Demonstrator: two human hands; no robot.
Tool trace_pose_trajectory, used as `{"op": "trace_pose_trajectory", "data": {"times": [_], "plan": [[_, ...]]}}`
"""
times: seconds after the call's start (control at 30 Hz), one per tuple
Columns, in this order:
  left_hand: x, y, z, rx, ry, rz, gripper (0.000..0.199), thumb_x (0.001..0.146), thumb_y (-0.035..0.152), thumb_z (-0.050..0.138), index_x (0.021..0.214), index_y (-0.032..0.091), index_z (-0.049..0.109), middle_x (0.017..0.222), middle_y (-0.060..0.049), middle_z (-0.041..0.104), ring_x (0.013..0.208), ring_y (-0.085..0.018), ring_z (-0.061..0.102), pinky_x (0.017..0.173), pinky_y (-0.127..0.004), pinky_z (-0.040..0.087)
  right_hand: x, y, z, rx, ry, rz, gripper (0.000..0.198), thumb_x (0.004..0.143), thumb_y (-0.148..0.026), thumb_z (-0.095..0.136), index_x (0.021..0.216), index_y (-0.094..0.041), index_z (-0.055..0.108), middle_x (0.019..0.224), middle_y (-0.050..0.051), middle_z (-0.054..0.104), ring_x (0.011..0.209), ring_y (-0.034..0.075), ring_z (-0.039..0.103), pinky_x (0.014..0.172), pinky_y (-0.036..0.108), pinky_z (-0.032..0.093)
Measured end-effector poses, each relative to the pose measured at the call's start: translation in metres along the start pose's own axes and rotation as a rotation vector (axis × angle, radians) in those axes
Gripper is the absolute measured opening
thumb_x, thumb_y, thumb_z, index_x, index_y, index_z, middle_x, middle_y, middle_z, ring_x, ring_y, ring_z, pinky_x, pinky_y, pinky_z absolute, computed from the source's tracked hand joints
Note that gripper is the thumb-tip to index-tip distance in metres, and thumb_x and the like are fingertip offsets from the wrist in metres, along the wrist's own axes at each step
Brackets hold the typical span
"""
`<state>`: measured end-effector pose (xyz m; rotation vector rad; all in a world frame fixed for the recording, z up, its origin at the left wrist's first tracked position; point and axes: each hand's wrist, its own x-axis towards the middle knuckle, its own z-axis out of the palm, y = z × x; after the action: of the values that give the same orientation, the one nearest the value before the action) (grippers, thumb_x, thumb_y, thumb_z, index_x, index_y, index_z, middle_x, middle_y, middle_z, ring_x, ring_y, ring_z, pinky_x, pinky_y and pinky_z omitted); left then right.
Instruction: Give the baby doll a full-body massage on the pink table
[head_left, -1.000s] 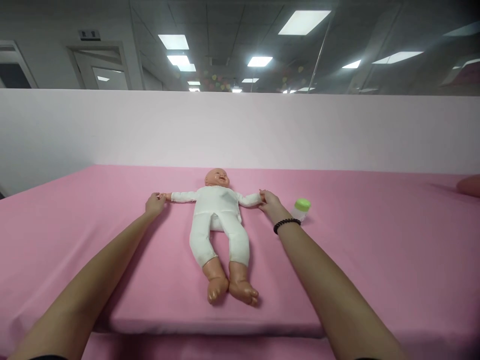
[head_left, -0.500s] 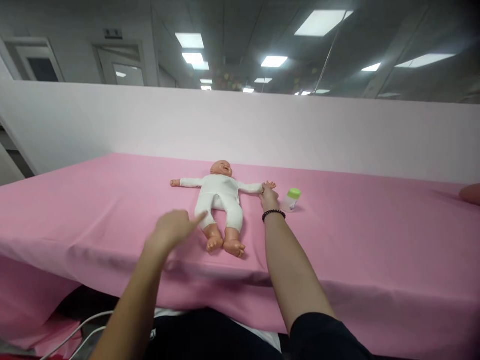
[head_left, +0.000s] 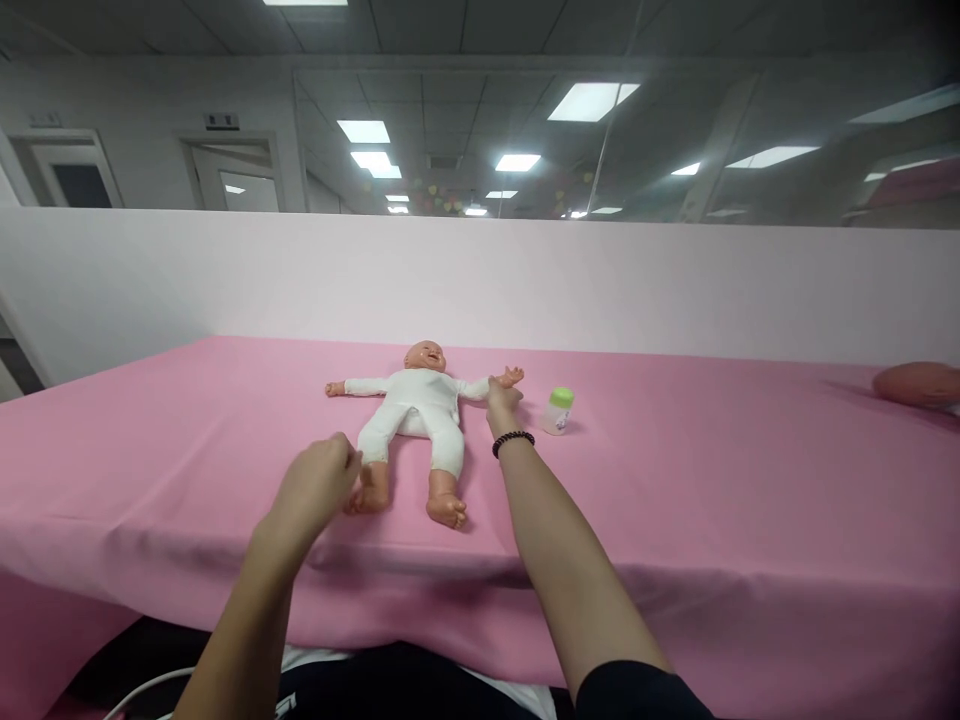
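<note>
Gripping doll (head_left: 415, 408) foot now: left hand (head_left: 315, 482); right hand (head_left: 501, 400) unmoved.

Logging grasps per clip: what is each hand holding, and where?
Right hand holds the doll by its forearm; left hand is at its foot, grip unclear.

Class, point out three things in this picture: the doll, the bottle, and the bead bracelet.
doll (head_left: 414, 405): head view, on its white torso.
bottle (head_left: 558, 410): head view, just under its green cap.
bead bracelet (head_left: 513, 441): head view, on the beads crossing the wrist.

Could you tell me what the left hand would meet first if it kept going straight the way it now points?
Most likely the doll's foot, just beyond the left hand; whether they already touch is unclear.
</note>
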<state>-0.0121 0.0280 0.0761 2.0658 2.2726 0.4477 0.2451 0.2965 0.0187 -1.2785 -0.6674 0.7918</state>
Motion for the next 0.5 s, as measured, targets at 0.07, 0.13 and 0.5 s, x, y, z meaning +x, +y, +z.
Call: {"op": "trace_pose_trajectory", "data": {"times": [0.07,0.13,0.5], "plan": [[0.005,-0.001,-0.009,0.061,-0.008,-0.027,0.031,0.094,0.040,0.041,0.071,0.022,0.053,0.085,-0.013,0.069,0.076,-0.029,0.064,0.059,-0.033,0.035,-0.005,-0.003,0.003,0.014,0.072,0.024,0.051,0.081,-0.026,0.068,0.127,-0.012,0.050,0.119,0.015,0.065,0.105,0.019,0.066,0.083,0.024,0.055],[0.005,0.006,-0.012,0.105,-0.098,-0.020,0.041,0.093,0.052,0.043,0.067,0.022,0.053,0.084,-0.014,0.069,0.077,-0.031,0.065,0.059,-0.034,0.035,-0.008,-0.005,0.003,0.027,0.103,0.046,0.054,0.081,-0.026,0.070,0.128,-0.011,0.048,0.120,0.014,0.065,0.106,0.019,0.067,0.084,0.023,0.055],[-0.025,0.028,0.026,0.068,-0.094,0.018,0.028,0.095,0.044,0.053,0.095,0.017,0.061,0.096,-0.013,0.070,0.089,-0.031,0.067,0.068,-0.034,0.042,-0.011,-0.007,-0.001,0.049,0.143,0.125,0.059,0.080,-0.024,0.071,0.130,-0.008,0.044,0.120,0.019,0.064,0.105,0.026,0.067,0.083,0.032,0.056]]}}
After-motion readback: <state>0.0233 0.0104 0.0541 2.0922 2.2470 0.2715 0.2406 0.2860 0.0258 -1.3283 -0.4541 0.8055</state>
